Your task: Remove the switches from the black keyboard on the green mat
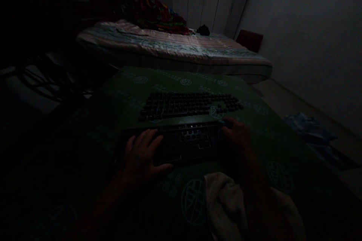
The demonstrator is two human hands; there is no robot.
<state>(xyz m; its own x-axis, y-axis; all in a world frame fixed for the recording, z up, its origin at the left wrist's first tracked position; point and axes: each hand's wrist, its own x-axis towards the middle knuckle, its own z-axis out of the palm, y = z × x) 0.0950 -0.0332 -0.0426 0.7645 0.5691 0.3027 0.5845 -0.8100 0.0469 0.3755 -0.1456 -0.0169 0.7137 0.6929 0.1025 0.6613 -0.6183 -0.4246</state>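
Observation:
The room is very dark. A dark keyboard frame with its keys taken off lies on a green patterned cloth. My left hand rests flat on its left end with the fingers spread. At its right end my right hand is curled, the fingertips pinched on something small that I cannot make out. Just behind the frame, several loose black keycaps are laid out in rows on the cloth. A pale towel lies under my right forearm.
A bed with a striped sheet stands behind the cloth, with a heap of colourful fabric and a small dark object on it. A white wall is at right, with blue cloth on the floor. The left side is too dark to read.

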